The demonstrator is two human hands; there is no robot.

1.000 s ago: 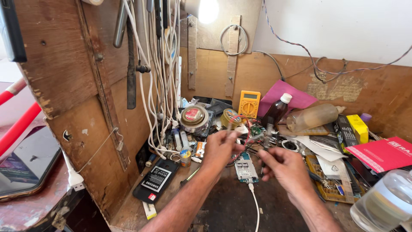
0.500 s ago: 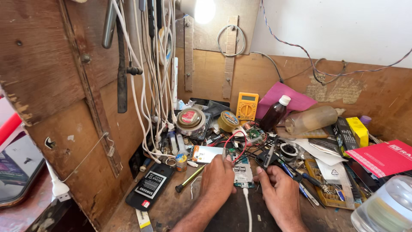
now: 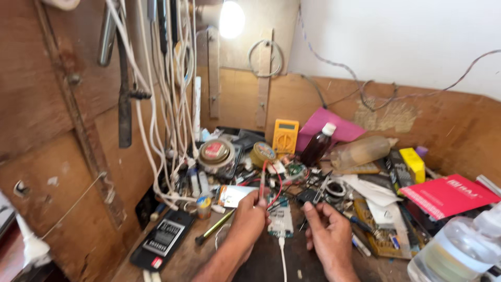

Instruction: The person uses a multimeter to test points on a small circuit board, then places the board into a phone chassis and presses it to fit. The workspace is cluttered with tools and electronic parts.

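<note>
Cluttered workbench (image 3: pixel 182 256): circuit board (image 3: pixel 281 219) between left hand (image 3: pixel 249 219), right hand (image 3: pixel 327 230).

- We see the circuit board (image 3: pixel 281 219) lying between the left hand (image 3: pixel 249 219) and right hand (image 3: pixel 326 232).
- The multimeter (image 3: pixel 285 137) stands behind them; the bottle (image 3: pixel 317 146) stands just to its right.
</note>
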